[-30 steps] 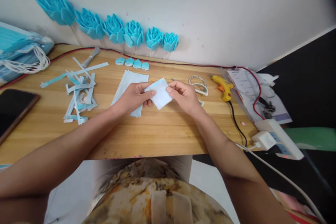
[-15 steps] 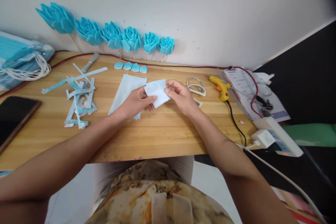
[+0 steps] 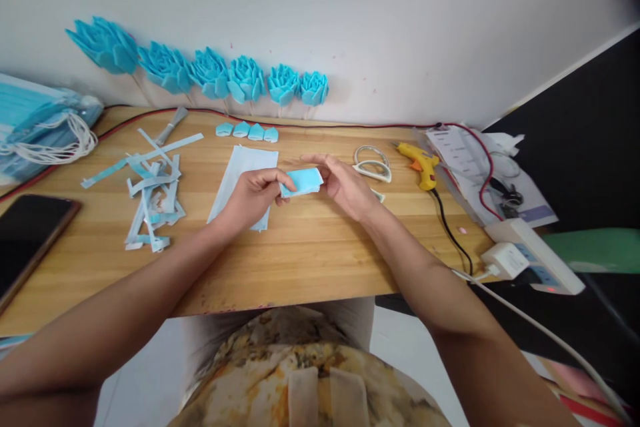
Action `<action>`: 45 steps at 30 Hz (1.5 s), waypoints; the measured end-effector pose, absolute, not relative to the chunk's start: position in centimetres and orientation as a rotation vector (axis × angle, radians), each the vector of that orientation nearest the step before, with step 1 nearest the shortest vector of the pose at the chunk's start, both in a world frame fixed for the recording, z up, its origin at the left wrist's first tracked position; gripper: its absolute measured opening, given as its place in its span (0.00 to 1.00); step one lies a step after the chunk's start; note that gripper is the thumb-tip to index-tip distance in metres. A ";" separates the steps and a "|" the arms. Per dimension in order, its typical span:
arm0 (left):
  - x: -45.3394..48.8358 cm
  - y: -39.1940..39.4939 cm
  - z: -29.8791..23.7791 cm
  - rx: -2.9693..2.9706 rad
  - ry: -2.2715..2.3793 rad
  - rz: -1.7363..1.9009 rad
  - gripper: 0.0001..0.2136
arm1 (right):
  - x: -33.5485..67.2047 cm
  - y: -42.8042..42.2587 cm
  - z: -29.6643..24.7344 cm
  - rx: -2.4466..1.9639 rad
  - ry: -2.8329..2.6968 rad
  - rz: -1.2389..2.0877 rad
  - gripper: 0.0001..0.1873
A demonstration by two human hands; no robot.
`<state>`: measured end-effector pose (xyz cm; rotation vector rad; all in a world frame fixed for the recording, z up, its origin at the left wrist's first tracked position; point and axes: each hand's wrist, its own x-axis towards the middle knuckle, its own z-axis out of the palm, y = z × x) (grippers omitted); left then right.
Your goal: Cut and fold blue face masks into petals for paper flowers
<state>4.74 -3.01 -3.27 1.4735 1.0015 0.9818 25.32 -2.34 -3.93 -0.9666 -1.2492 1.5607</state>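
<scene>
My left hand pinches a small folded piece of blue and white mask fabric between thumb and fingers, blue side up. At the fabric's right end is my right hand, its fingers stretched out and apart; whether they touch the edge I cannot tell. Under and behind my left hand lies a pale flat fabric sheet, partly hidden by the hand. Several small folded blue petals lie in a row beyond it.
Blue fabric flowers on sticks lean along the wall. Cut strips, a phone and stacked blue masks lie left. To the right are tape rolls, a yellow glue gun, papers and a power strip.
The fabric piece has gone from pale side showing to a smaller fold with its blue side up. My right fingers have come off their pinch and spread. The view has shifted slightly.
</scene>
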 end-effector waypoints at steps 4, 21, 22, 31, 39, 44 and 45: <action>4.6 -3.1 -3.7 1.666 0.980 1.020 0.11 | 25.5 -2.3 -4.0 -1.063 -1.383 1.475 0.17; 4.8 -3.0 -3.6 1.842 1.163 0.707 0.16 | 25.3 -2.8 -3.1 -1.160 -1.751 0.964 0.10; 4.8 -3.0 -3.5 1.832 1.162 0.710 0.16 | 25.4 -2.7 -3.2 -1.143 -1.748 1.007 0.10; 4.9 -3.7 -2.6 1.818 1.069 0.665 0.16 | 25.7 -2.8 -2.9 -1.114 -1.824 0.987 0.14; 5.0 -3.7 -2.6 1.997 1.124 0.545 0.19 | 26.0 -2.2 -3.5 -1.126 -1.825 1.083 0.21; 4.9 -3.8 -2.5 1.975 1.076 0.523 0.21 | 25.9 -2.0 -4.0 -1.123 -1.855 1.046 0.26; 4.9 -3.8 -2.4 1.969 1.047 0.509 0.21 | 25.9 -2.0 -4.0 -1.119 -1.867 1.039 0.26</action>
